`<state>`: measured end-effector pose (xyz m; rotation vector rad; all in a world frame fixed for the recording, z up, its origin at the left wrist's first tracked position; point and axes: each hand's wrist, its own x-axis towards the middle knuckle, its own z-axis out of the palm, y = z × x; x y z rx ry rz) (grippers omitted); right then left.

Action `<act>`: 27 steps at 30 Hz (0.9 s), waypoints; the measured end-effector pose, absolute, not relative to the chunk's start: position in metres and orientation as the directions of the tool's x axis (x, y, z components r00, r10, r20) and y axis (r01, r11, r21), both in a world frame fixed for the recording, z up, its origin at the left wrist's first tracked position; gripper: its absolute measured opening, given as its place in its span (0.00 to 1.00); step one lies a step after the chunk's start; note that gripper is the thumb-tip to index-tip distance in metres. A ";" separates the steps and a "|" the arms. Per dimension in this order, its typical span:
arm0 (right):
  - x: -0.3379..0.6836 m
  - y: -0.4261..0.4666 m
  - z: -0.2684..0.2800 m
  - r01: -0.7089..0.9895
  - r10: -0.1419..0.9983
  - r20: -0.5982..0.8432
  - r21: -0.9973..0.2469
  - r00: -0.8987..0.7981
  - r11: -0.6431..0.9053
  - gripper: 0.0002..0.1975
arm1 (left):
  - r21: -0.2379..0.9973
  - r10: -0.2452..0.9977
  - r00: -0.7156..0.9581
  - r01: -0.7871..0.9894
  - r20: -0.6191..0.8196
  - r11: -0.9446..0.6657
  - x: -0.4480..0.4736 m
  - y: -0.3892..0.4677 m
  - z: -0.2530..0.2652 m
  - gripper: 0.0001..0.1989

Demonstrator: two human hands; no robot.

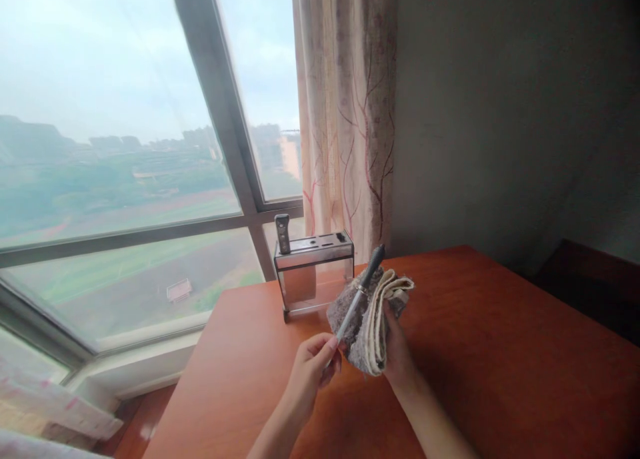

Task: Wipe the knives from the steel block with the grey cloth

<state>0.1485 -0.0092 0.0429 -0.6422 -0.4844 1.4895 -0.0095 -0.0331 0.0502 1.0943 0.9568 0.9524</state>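
My left hand (316,360) pinches the lower end of a honing steel (352,314) between thumb and fingers. The steel slants up to the right, its dark handle at the top and a bright collar below it. A folded grey and cream cloth (376,332) lies in my right hand (397,349), whose fingers are mostly hidden behind it. The steel rests against the cloth's fluffy grey side. Just beyond my hands stands a knife block (320,247) with see-through sides and a slotted metal top. One dark handle (283,234) sticks up from its left end.
Under everything is a reddish-brown wooden table (475,366). Its left edge runs near a large window (120,179) with a grey frame. Behind the block hangs a patterned curtain (350,112), beside a dark wall (500,112).
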 end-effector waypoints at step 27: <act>0.142 -0.018 0.044 -0.760 0.971 -0.145 -0.648 0.188 0.051 0.18 | 0.844 0.906 0.368 0.401 0.207 -0.355 0.001 -0.050 0.056 0.10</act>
